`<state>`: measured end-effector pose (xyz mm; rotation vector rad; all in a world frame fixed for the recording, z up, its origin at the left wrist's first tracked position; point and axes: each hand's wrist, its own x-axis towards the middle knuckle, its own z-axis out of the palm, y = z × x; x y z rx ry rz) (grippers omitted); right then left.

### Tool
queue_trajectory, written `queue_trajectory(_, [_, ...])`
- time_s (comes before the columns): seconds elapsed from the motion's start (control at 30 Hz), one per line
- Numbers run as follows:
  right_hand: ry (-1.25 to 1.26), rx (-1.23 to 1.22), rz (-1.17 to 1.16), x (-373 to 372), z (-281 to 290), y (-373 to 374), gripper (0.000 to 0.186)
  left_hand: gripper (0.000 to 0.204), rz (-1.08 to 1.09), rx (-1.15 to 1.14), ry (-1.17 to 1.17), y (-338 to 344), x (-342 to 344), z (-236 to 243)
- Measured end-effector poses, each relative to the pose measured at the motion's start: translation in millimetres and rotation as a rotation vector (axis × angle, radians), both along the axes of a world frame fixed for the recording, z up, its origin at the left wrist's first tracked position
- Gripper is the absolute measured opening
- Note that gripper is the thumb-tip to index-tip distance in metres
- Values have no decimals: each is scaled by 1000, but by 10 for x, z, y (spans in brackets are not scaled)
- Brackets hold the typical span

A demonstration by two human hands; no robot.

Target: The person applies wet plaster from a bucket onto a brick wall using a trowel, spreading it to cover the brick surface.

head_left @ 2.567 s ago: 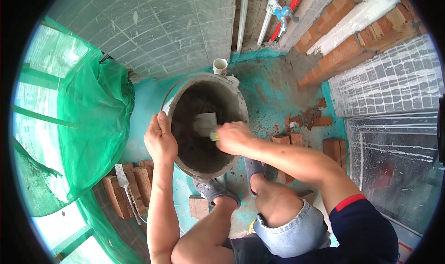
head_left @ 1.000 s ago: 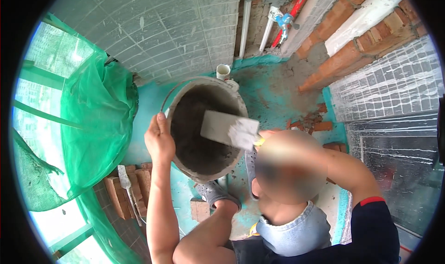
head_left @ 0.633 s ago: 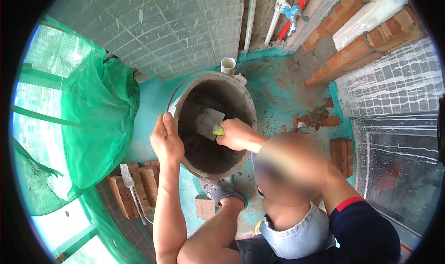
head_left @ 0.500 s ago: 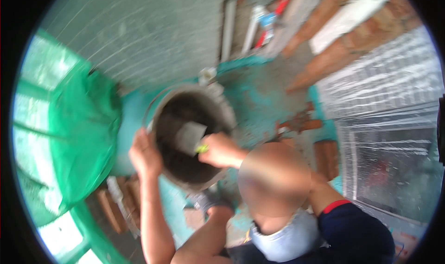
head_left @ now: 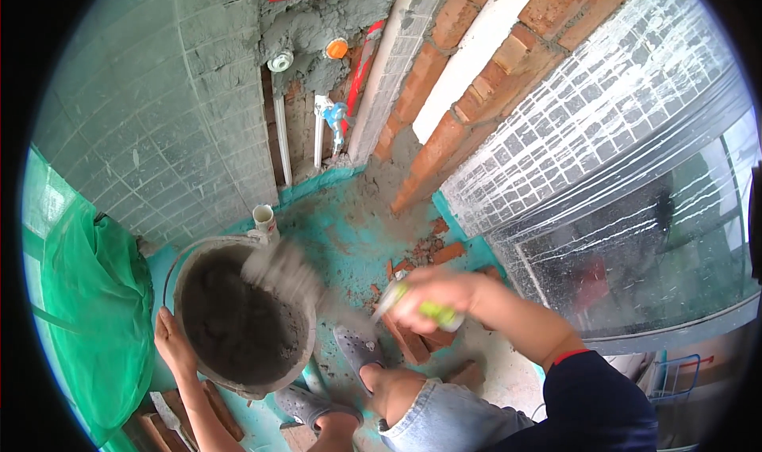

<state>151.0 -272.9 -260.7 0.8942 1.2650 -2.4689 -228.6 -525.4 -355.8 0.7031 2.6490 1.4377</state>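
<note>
I have the trowel point(head_left: 287, 280) in the right hand point(head_left: 444, 292), that grip closed firmly around its yellow-green handle. The blade, smeared with grey mortar and blurred, lies across my view of the bucket's upper right rim; I cannot tell whether it touches. The bucket point(head_left: 308, 337) stands on the teal-coated floor point(head_left: 337, 226), its wall crusted grey, with dark mortar point(head_left: 238, 321) inside. My left hand point(head_left: 175, 342) has hold of the bucket at its left side, where the thin bail point(head_left: 172, 269) comes down to the thumb; I see little of the fingers of that grip.

Just beyond the bucket I see a white pipe stub point(head_left: 264, 217). Grey clogs point(head_left: 357, 350) are on the feet close by it on the near side. Bricks point(head_left: 411, 344) lie below the right hand, and red brick rubble point(head_left: 425, 252) is scattered farther off. At lower left, a second trowel point(head_left: 173, 419) rests on more bricks point(head_left: 221, 411).

Outward from there, I have green netting point(head_left: 95, 317) on the left, a grey tiled wall point(head_left: 127, 154) ahead, a blue tap point(head_left: 336, 115) beside a red pipe point(head_left: 363, 75), and white-streaked mosaic tiles point(head_left: 548, 126) above a glass panel point(head_left: 627, 253) on the right.
</note>
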Motion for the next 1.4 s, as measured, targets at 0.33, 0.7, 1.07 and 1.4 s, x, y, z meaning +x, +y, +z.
queue_trajectory(0.33, [-117, -124, -360, 77, -427, 337, 13, 41, -25, -19, -14, 4, 5, -44])
queue_trajectory(0.7, [-236, 1142, 539, -358, -431, -442, 43, 41, -12, -109, -5, 332, 337, 200])
queue_trajectory(1.07, [65, 1238, 691, -1840, -1454, -721, 49, 44, -98, -116, 16, 428, 612, 241])
queue_trajectory(1.4, [146, 1114, 438, -1387, -1376, -585, 56, 39, -86, -73, -13, 444, 400, -44])
